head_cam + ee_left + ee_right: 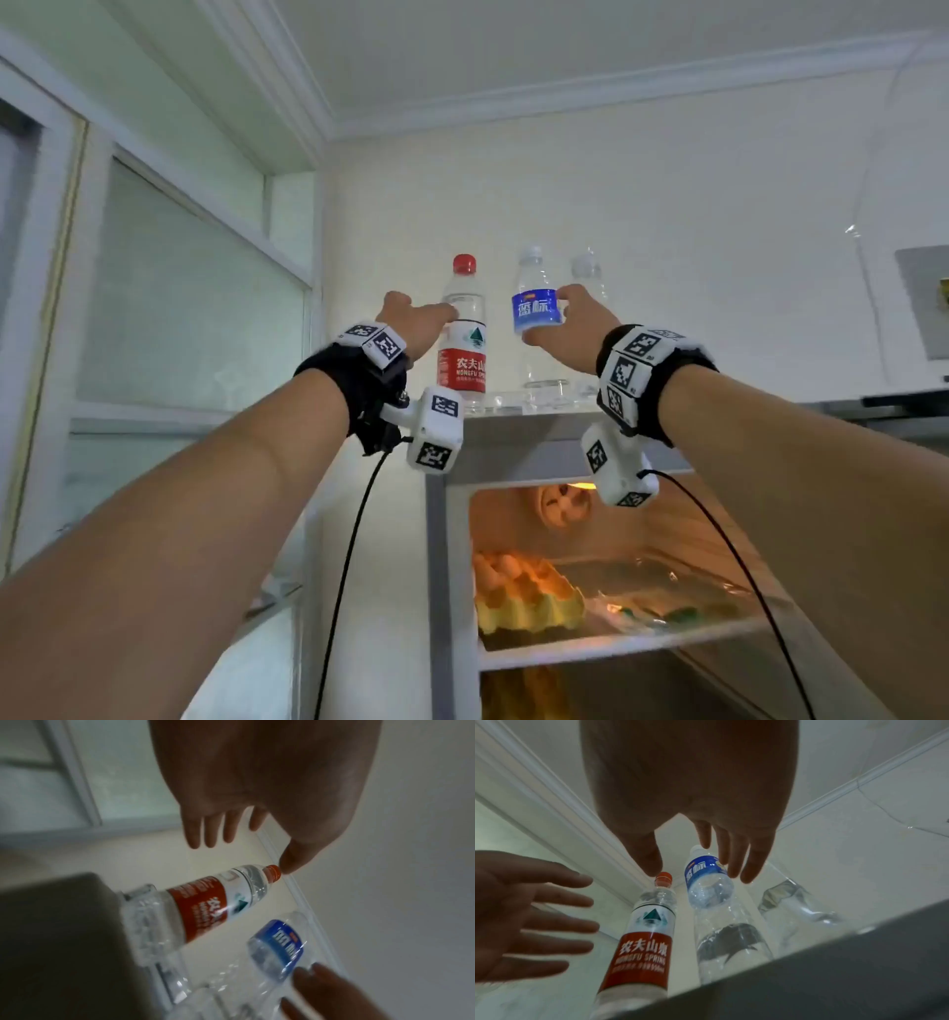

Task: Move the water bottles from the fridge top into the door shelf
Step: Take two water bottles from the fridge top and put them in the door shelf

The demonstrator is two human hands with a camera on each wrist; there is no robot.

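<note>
The fridge (pixel 513 442) stood open, its top (pixel 534 411) carrying three upright bottles at the front edge: red (pixel 463 334), blue (pixel 534 318) and a clear one (pixel 587 277) behind. Both hands, left (pixel 416 324) and right (pixel 570 329), were spread and held nothing, just beside red and blue. A careless nudge would likely topple one off the edge, or blue into clear

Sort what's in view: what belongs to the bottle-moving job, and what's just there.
Job: red-label bottle; blue-label bottle; clear unlabelled bottle; fridge top; left hand; right hand, both open, reaching.

Just there: egg carton; glass partition.
</note>
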